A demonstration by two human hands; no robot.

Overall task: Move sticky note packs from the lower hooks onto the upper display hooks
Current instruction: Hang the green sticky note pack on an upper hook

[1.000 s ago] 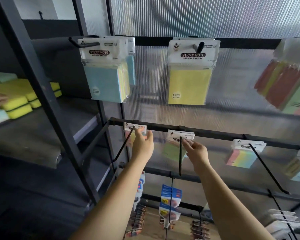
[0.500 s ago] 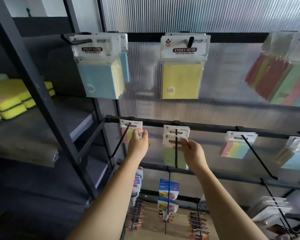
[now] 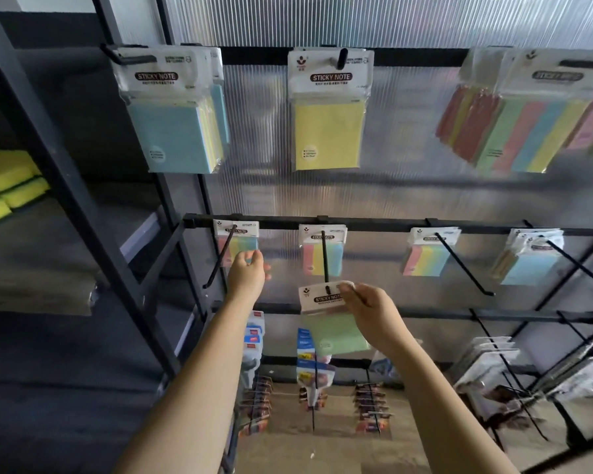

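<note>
Glossy green pack (image 3: 336, 331) pinched (right hand (image 3: 370, 313)).

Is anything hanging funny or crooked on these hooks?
Mostly the packs hang straight. The odd one is the green pack: the right hand pinches its header right at the tip of the middle lower hook, so it is nearly off. The colourful packs at the upper right hang tilted.

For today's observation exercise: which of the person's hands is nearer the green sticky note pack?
Right. The right hand pinches the green sticky note pack by its header; the left hand is apart, up-left, at another pack.
</note>
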